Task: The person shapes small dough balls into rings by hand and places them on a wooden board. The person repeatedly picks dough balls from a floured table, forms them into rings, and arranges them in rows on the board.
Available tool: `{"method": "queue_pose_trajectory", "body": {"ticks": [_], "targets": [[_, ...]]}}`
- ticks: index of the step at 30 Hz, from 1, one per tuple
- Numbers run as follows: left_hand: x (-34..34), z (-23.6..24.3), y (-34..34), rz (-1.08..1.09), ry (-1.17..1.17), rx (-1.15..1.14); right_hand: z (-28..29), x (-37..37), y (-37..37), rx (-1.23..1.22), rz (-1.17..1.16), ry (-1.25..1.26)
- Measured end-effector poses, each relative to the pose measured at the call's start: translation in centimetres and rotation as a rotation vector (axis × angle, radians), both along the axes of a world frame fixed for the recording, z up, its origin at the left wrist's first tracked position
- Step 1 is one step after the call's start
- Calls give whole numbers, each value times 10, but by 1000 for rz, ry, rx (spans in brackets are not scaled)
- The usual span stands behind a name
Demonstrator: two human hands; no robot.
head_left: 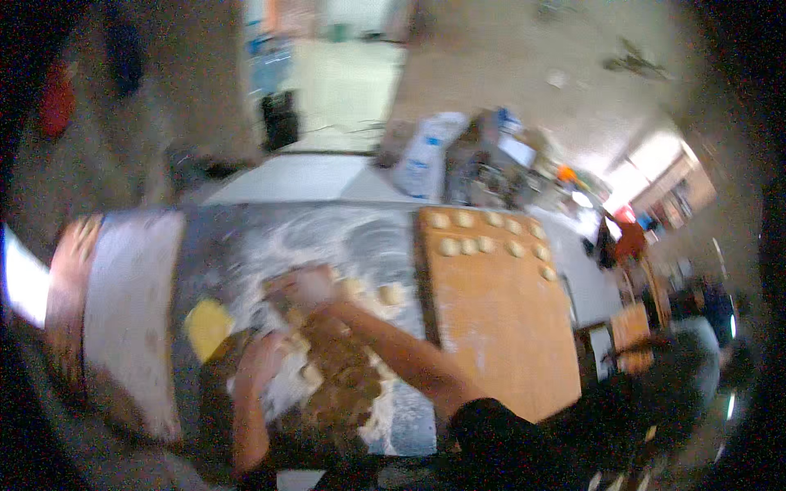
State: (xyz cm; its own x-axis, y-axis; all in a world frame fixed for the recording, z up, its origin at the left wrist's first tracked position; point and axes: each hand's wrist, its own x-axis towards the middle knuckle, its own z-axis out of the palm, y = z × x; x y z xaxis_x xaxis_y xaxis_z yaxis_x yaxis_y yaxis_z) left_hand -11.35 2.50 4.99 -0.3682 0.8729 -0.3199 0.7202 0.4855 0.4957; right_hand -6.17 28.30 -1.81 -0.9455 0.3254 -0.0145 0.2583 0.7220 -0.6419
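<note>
My left hand (260, 360) is low over a floured dark work surface (221, 254), beside some pale dough bits (311, 375). Farther off and to the right, my right hand (307, 290), dusted white, reaches across the flour with its forearm coming in from the lower right. Motion blur smears the fingers of both hands, and whether they grip anything cannot be made out. A small round dough piece (391, 294) lies just right of my right hand. Left of my hands is a flat yellow piece (209, 327), its kind unclear. A brown patch (340, 376) spreads between my forearms.
On the right stands a wooden board (499, 327) with several round dough pieces (485, 244) along its far end. A pale board (131, 319) lies at the left. Behind the surface are a white and blue bag (430, 155) and blurred clutter (491, 176). A doorway (344, 90) opens beyond.
</note>
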Motion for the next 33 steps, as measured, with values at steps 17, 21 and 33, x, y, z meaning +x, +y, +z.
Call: {"method": "queue_pose_trajectory", "body": {"ticks": [17,21,33], "targets": [[159,-9,362,-52,178,422,-12,492,292,494,-1435,-205],[177,-26,397,-227,527,528,-41,503,320,631,-1107,-127],[184,-40,429,-101,-59,345,-11,525,368,-588,-1045,522]]}}
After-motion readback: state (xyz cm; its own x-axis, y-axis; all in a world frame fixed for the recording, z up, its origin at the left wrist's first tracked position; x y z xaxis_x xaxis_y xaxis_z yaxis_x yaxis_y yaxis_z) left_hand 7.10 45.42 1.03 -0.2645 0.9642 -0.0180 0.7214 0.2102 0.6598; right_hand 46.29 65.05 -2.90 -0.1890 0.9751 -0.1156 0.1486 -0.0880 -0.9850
